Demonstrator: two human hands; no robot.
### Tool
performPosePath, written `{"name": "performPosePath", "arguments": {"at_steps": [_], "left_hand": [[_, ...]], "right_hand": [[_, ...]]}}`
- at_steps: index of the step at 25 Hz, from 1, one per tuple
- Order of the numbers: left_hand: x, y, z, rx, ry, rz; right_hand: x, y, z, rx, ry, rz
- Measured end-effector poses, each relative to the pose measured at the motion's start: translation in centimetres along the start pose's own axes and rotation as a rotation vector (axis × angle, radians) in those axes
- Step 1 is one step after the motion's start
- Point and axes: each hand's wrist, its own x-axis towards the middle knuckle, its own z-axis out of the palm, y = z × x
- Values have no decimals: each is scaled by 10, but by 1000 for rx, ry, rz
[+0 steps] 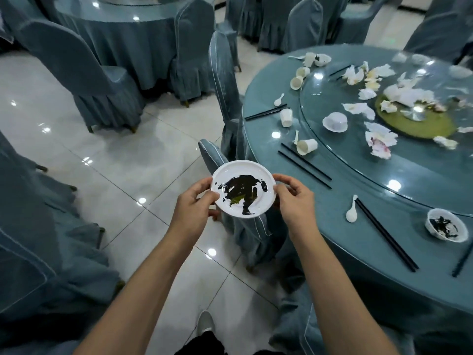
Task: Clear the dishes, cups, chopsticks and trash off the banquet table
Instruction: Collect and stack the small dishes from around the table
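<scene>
Two hands on one small white plate [243, 188], and it is held out over the tiled floor [107, 160], off the near-left edge of the banquet table [358, 226], just above a covered chair [245, 226]. The left hand [193, 203] pinches the plate's left rim, thumb on top and fingers curled beneath; the right hand [294, 198] grips the right rim the same way. Dark sauce with a touch of green is smeared across the plate's middle.

Over on the table, plenty is left. Near the front edge sits a white bowl [445, 228] streaked with the same dark sauce, with a long pair of black chopsticks [386, 234] just to its left and a white spoon [351, 213] beside their far tips. Further along the left edge lies another chopstick pair [304, 165], a tipped-over paper cup [307, 146] touching close to its far end, then an upright cup [286, 117] next to a third pair [266, 112]. Two more cups [299, 78] lie at the far-left edge. On the glass turntable [358, 160] there is an overturned white bowl [334, 121], and crumpled tissues [378, 140] are scattered around the green centrepiece [414, 124].
</scene>
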Motion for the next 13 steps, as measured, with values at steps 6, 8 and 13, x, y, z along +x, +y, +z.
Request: {"name": "performPosePath", "arguments": {"at_steps": [6, 8, 13], "left_hand": [[69, 16, -44, 2, -56, 4], [89, 18, -55, 2, -65, 0], [152, 28, -77, -1, -71, 7]], "right_hand": [[30, -10, 65, 6, 53, -15], [42, -12, 82, -7, 51, -17], [90, -15, 132, -9, 47, -8]]}}
